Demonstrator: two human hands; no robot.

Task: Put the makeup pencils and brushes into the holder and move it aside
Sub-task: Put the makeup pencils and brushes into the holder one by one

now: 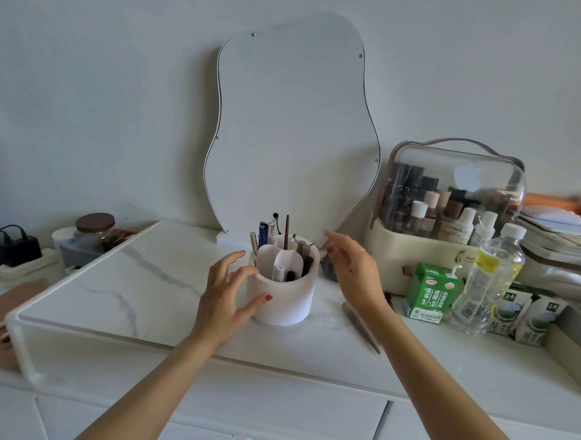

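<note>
Holder (282, 296) stands upright on the worktop (163, 280), loaded with pencils and brushes (286, 233). Left hand (225, 294) and right hand (354, 271) flank it, each grip open, holding nothing. Judged rigid, smooth, top-heavy: grasp low on both sides.

Left hand (225, 294) and right hand (355, 271) spread, flanking white holder (282, 299); pencils (264, 235) upright inside.

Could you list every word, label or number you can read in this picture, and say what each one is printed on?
"Ser", cut off by the water bottle: front of the cream cosmetics case.
Large white Chinese characters on the green drink carton: too blurred to quote.
Dark drink cartons: print unreadable.
Water bottle label and barcode: too small to read.
Bottles inside the case: lettering blurred, unreadable.
The white holder carries no text.
</note>
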